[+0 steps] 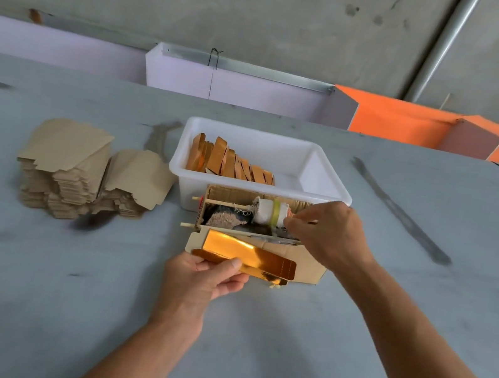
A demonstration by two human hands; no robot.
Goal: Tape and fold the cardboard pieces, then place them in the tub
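Gold foil, raw card, white plastic on a dull grey table

The cardboard piece (pixel 246 256) pinched by the left hand (pixel 204 275) has a mirror-glossy gold foil face and a pale matt card edge. Folded pieces (pixel 232 163) in the tub (pixel 325 181) show the same gold sheen; the tub is smooth, slightly translucent white plastic. The stacked blanks (pixel 80 167) near the table's left edge are matt brown paperboard. The open carton (pixel 308 264) is rough corrugated cardboard, with a tape roll (pixel 270 213) on a thin wooden stick (pixel 219 202). The table (pixel 27 283) is matt grey, scuffed with dark smears.
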